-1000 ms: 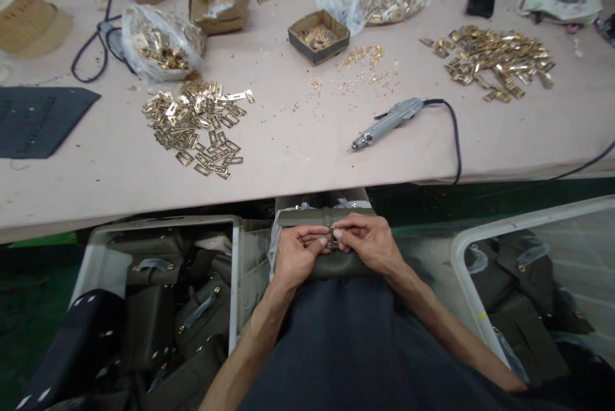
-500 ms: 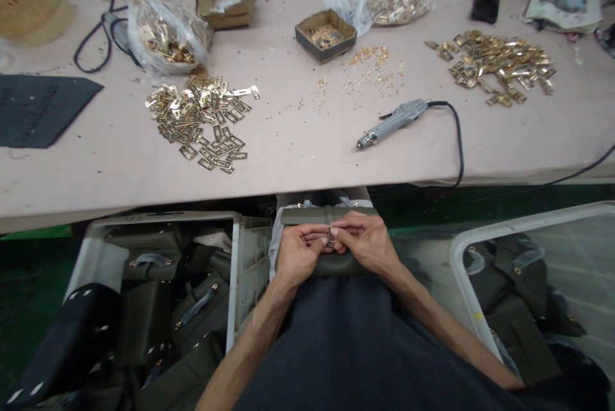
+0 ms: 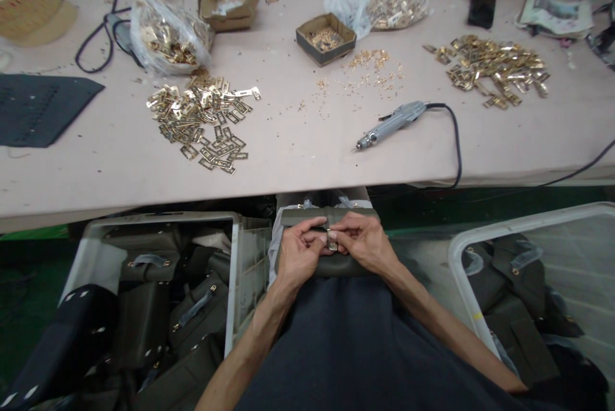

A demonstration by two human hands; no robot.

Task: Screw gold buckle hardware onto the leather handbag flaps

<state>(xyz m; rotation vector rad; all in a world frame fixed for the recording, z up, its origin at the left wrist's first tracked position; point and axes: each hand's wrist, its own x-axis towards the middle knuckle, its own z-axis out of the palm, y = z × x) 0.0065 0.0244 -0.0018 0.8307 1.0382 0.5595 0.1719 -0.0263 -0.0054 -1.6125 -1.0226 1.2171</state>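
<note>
An olive-green handbag [image 3: 339, 266] lies on my lap, just in front of the table edge. At its middle strap is a small gold metal clasp plate [image 3: 332, 244]. My left hand [image 3: 300, 249] pinches the plate from the left, thumb and fingers pressed together. From the other side my right hand [image 3: 364, 239] closes its thumb and fingertips on the same plate. The fingertips hide part of the plate and strap. On the table beyond, a grey electric screwdriver [image 3: 394, 124] lies with its tip pointing left.
Piles of gold plates [image 3: 206, 120] and gold fittings [image 3: 494, 68] lie left and right on the table [image 3: 288, 168]. Tiny screws [image 3: 372, 60] are scattered by a small box [image 3: 327, 40]. Crates with bags stand at my left [image 3: 235, 283] and right [image 3: 464, 283].
The fingers of my left hand have lifted and spread slightly, and more of the gold plate shows. Both hands stay at the handbag. The view has shifted a little.
</note>
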